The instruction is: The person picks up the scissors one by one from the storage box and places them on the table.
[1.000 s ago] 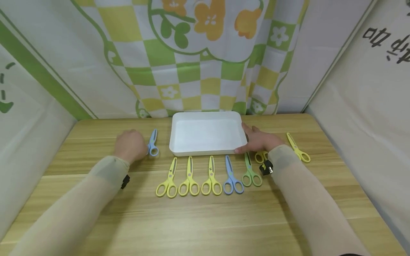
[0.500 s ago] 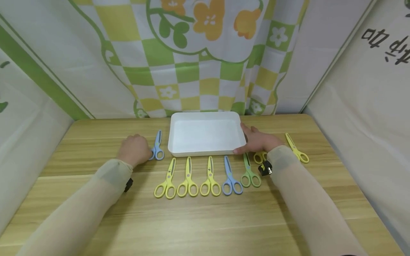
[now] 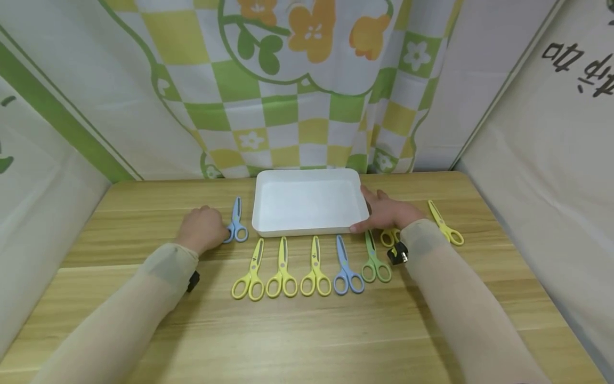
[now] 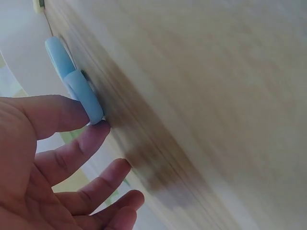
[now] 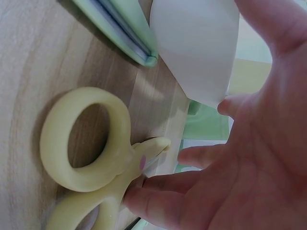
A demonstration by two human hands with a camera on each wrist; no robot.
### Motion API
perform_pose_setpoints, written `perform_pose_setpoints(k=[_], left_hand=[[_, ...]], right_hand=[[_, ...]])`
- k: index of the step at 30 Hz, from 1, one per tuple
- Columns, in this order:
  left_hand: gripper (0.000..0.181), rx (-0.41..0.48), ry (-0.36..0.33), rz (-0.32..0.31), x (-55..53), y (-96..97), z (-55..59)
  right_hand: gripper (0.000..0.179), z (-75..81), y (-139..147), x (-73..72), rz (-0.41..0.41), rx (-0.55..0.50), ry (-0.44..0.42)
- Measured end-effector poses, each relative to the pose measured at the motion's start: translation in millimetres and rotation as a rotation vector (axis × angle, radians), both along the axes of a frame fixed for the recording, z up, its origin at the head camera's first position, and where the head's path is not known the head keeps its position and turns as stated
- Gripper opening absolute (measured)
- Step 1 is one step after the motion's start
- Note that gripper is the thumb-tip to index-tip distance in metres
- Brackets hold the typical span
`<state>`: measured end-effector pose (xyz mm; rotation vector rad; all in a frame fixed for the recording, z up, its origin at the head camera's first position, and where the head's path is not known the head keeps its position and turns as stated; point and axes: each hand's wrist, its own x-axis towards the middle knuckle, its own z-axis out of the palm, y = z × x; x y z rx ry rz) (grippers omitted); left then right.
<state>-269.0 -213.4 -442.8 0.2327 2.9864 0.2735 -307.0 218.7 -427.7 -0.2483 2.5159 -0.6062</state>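
In the head view my left hand is at the left of the row. Its thumb and index finger pinch one handle loop of the blue scissors, with the other fingers free. The blades of these blue scissors point away, next to the white tray. My right hand spreads over the tray's right end, thumb at the front corner and index finger on the side. Below that hand lie yellow scissors, partly hidden in the head view, beside green scissors.
Three yellow scissors, the middle pair among them, and another blue pair lie in a row before the tray, blades away. More yellow scissors are at the far right. A checked cloth hangs behind the wooden table.
My left hand and the blue scissors have shifted right, closer to the tray, and the scissors have turned slightly. The right hand has stayed at the tray's end.
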Motion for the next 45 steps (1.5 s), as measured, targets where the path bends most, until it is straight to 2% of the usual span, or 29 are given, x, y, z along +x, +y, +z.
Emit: perform_pose_setpoints(k=[7, 12, 16, 19, 26, 32, 38, 41, 45], left_hand=[[0.026, 0.014, -0.016, 0.005, -0.1, -0.5, 3.7], [0.013, 0.062, -0.040, 0.039, 0.9, 0.0, 4.9], [0.044, 0.085, -0.047, 0.043, 1.9, -0.6, 4.2], [0.056, 0.091, -0.050, 0.026, 2.0, -2.0, 2.4], [0.055, 0.133, -0.059, 0.038, 3.0, -2.4, -1.5], [0.053, 0.140, -0.055, 0.023, 3.9, -4.4, -2.5], [0.055, 0.125, -0.062, -0.013, -0.5, -2.9, 1.4], [0.061, 0.085, -0.055, -0.049, 3.7, 5.2, 7.2], [0.075, 0.054, -0.048, -0.080, 22.2, 18.5, 16.9]], right_hand=[[0.139, 1.1, -1.4, -0.9, 0.010, -0.037, 0.024], [0.142, 2.1, -1.4, -2.1, 0.021, -0.061, 0.040], [0.142, 6.8, -2.8, -0.4, 0.015, -0.055, 0.026], [0.142, 6.2, -1.9, -3.2, 0.008, -0.044, 0.016], [0.135, 3.2, 2.8, -8.9, 0.010, -0.027, 0.006], [0.134, 0.1, 4.1, -11.2, 0.021, -0.059, 0.016], [0.132, 0.8, 10.0, -13.0, -0.003, -0.121, 0.033], [0.121, 1.3, 19.7, -10.9, -0.016, -0.160, 0.064], [0.110, 5.0, 33.6, 6.4, 0.000, -0.110, 0.165]])
